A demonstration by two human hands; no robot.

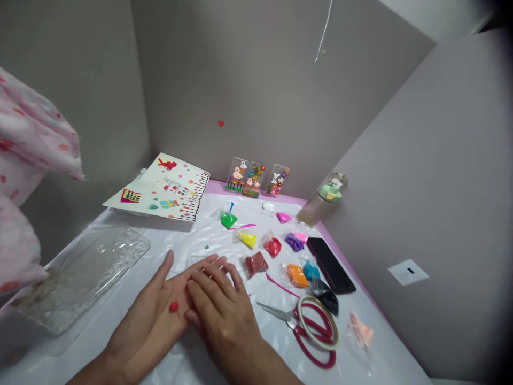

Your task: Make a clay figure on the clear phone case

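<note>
My left hand [160, 305] lies palm up with its fingers stretched out. A small red ball of modelling clay [173, 307] rests on that palm, ungripped. My right hand [224, 305] is laid across the fingers of the left, its own fingers extended; what lies under them is hidden. Beneath both hands a clear phone case [192, 261] shows in part on the white-covered table. Just past the fingertips sits a packet of brown clay [256, 263], with a packet of red clay [273, 246] behind it.
Scissors [280, 311] and a tape roll [316, 322] lie to the right, beside a black phone [332, 266]. Several coloured clay packets are spread around a pink tool [282, 285]. A clear plastic tray [92, 272] is at left; a bottle [320, 202] and decorated cases [239, 175] stand behind.
</note>
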